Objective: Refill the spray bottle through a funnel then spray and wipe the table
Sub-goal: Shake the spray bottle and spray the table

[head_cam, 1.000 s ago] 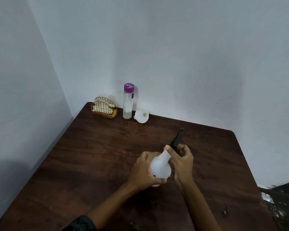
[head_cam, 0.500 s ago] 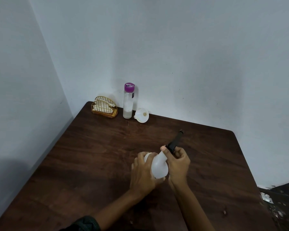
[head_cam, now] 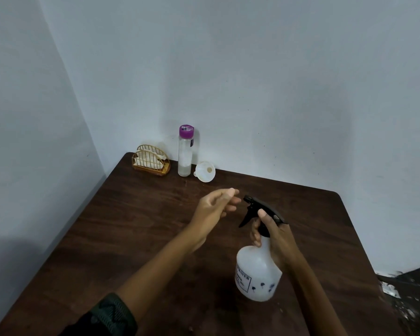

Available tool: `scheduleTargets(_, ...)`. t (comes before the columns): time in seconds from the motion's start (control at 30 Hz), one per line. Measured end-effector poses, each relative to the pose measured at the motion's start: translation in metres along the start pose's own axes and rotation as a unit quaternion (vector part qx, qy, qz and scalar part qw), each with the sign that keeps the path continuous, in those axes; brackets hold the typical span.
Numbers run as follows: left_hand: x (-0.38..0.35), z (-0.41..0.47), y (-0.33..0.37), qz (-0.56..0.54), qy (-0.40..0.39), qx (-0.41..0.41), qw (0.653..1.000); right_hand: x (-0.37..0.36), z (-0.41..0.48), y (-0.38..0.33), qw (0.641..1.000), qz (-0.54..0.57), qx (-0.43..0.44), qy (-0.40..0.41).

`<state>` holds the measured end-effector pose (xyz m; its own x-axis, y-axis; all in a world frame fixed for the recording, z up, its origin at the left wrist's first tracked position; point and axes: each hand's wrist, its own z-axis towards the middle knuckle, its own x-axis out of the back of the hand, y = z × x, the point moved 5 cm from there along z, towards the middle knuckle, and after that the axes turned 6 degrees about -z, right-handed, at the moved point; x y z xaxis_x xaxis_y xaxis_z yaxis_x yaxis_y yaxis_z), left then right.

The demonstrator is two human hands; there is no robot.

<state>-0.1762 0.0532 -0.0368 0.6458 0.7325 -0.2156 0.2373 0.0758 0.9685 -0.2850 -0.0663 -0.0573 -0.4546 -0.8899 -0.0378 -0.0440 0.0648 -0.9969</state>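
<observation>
Since 0.5 s ago the left hand (head_cam: 216, 207) has let go of the spray bottle (head_cam: 257, 272) and hangs loose-fingered, holding nothing, toward the funnel (head_cam: 205, 171); the right hand (head_cam: 274, 236) clamps the neck under the black trigger head (head_cam: 262, 209), with the bottle upright over the near right of the table (head_cam: 131, 238). Its thin plastic looks light (probably near empty) and smooth, so the neck is the sure hold
</observation>
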Motion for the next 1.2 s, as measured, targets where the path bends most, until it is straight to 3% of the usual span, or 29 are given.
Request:
scheduleTargets(0.1, -0.009, 0.002, 0.0, -0.005, -0.035, -0.004, 0.999, -0.004, -0.005, 0.001, 1.0, 0.009, -0.002, -0.019)
scheduleTargets(0.43, -0.007, 0.001, -0.008, -0.019, -0.044, -0.058, 0.997, -0.008, -0.015, 0.008, 0.999, -0.012, -0.043, -0.004)
scheduleTargets(0.67, -0.004, -0.001, -0.032, -0.044, -0.014, -0.043, 0.998, -0.017, -0.024, 0.021, 0.98, 0.057, -0.16, -0.103)
scheduleTargets(0.8, -0.004, -0.004, -0.042, -0.046, -0.013, -0.023, 0.999, -0.017, -0.026, 0.026, 0.973, 0.067, -0.18, -0.127)
scheduleTargets(0.93, 0.007, -0.008, -0.075, -0.071, -0.04, 0.134, 0.988, -0.006, -0.029, 0.031, 0.971, 0.049, -0.2, -0.124)
scheduleTargets(1.07, 0.036, -0.024, -0.13, 0.089, -0.011, 0.333, 0.939, 0.005, -0.027, 0.035, 0.977, 0.002, -0.197, -0.08)
scheduleTargets(1.2, 0.043, -0.03, -0.151, 0.103, -0.01, 0.341, 0.935, 0.009, -0.023, 0.044, 0.975, -0.082, -0.208, 0.011)
